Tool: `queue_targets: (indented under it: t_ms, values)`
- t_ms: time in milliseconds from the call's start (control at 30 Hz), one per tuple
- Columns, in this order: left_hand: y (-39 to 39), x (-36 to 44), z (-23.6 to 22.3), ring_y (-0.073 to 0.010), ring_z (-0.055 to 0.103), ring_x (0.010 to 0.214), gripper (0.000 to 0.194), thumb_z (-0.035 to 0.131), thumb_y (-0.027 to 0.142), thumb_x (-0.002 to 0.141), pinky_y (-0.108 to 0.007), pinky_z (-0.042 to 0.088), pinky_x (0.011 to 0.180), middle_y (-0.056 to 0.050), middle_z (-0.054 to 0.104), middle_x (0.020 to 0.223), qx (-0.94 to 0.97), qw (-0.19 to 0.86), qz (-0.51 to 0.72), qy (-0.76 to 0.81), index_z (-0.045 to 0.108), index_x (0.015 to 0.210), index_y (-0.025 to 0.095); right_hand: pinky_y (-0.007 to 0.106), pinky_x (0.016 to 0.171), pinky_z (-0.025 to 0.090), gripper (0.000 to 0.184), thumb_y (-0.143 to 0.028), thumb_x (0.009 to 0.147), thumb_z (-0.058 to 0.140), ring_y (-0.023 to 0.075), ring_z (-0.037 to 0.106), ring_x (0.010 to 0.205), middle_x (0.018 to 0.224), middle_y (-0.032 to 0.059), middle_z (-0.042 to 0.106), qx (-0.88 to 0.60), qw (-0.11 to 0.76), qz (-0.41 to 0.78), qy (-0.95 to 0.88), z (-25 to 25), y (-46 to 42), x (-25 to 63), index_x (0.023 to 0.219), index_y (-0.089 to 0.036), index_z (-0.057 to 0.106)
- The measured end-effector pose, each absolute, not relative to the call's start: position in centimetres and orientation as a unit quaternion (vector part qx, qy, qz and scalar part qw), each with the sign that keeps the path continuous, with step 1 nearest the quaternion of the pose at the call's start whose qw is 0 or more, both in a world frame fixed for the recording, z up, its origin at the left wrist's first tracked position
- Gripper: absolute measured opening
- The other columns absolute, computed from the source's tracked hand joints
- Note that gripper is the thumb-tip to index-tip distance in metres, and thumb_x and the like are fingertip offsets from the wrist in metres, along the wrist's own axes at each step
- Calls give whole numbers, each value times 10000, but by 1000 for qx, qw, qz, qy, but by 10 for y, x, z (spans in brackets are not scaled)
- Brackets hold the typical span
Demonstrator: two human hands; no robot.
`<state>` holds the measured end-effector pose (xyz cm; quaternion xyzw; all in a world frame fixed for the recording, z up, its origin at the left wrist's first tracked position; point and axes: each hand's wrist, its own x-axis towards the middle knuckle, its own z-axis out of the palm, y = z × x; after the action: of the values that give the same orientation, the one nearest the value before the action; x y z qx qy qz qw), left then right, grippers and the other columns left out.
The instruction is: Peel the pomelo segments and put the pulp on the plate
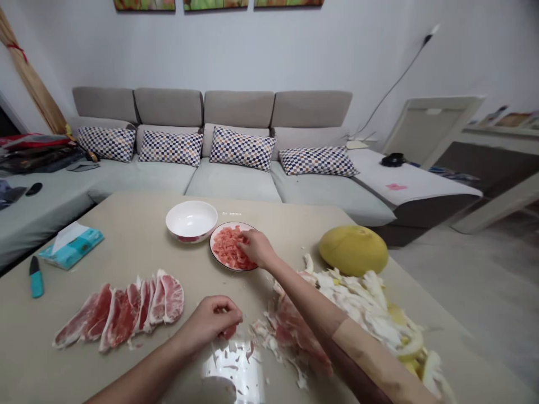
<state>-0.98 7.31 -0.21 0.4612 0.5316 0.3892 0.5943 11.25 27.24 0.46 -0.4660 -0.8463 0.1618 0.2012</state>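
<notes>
My left hand (210, 322) is closed, thumb and fingers curled around a red piece of pomelo flesh (228, 332) that shows below the fingertips. My right hand (257, 248) reaches over the plate (215, 260), its fingers pinched together on the heap of pink pomelo pulp (229, 247). Exactly what sits between those fingertips is partly hidden. Left of my left hand lies a row of pomelo segments (122, 311) with membrane still on. Beneath my right forearm is a pile of peeled membranes (290, 331), partly covered by the arm.
A white bowl (191, 220) stands beside the plate. At right sit a whole yellow pomelo (353, 249) and a heap of white rind (362, 300). A tissue pack (72, 245) and a teal-handled knife (36, 278) lie at left. Scraps dot the table (138, 235); a sofa (236, 179) stands behind.
</notes>
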Motion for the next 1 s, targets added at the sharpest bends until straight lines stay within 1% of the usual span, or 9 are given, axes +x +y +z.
queue_targets:
  t_ms: [67,133,200,300,400,467,533,667,1000]
  values:
    - [78,-16,-1,-94,433,486,374,587,455,802,-235,306,504,15,517,533,467,577,403,535,571,600,141,406,846,534,241,-318,945,562,199,626,979,1168,77,619,-467,189,157,-850,-1,282,104,1132,-172,604]
    - [87,-21,0,-97,441,485,354,584,454,807,-233,320,502,24,507,537,470,556,424,539,582,637,143,398,835,539,242,-318,948,557,194,630,967,1166,77,619,-460,188,154,-854,-3,287,99,1138,-174,601]
    - [99,-27,0,-102,461,484,272,610,419,791,-227,337,490,37,520,572,469,526,451,548,616,809,148,393,842,527,197,-302,932,580,191,630,948,1098,68,646,-450,201,153,-857,-1,286,99,1061,-164,633]
    - [122,-35,1,-117,534,539,367,640,362,762,-239,402,515,1,612,765,469,448,498,576,591,1073,174,341,847,494,86,-225,868,631,182,626,899,958,55,689,-429,243,158,-855,8,275,104,907,-175,688]
    - [147,-39,4,-193,632,860,427,677,294,730,-295,485,739,-71,652,1079,484,347,537,598,608,1143,209,279,765,491,94,-191,827,636,161,629,794,887,40,709,-401,284,178,-853,21,257,112,883,-196,712]
    - [160,-39,9,-237,596,1069,413,686,246,722,-326,461,893,-80,646,1185,509,301,546,594,645,1132,223,261,717,493,112,-191,820,632,153,630,754,873,31,718,-380,302,192,-853,28,245,118,894,-200,716]
    - [168,-35,13,-249,598,1100,347,672,216,735,-338,452,936,-76,682,1162,538,278,541,584,686,1083,223,253,703,495,125,-183,813,629,153,635,753,868,25,725,-362,315,203,-854,32,236,123,900,-203,717]
    - [173,-26,17,-243,669,934,173,631,223,782,-335,503,844,-65,747,995,580,251,517,577,731,923,214,246,681,499,146,-201,836,598,151,640,743,879,26,732,-352,335,212,-848,37,226,131,940,-201,700]
    - [169,-16,23,-275,587,975,111,609,209,791,-394,425,906,-71,708,921,624,155,469,605,704,846,227,267,662,417,150,-186,821,553,187,599,723,807,63,681,-380,324,155,-852,41,213,135,759,-205,688]
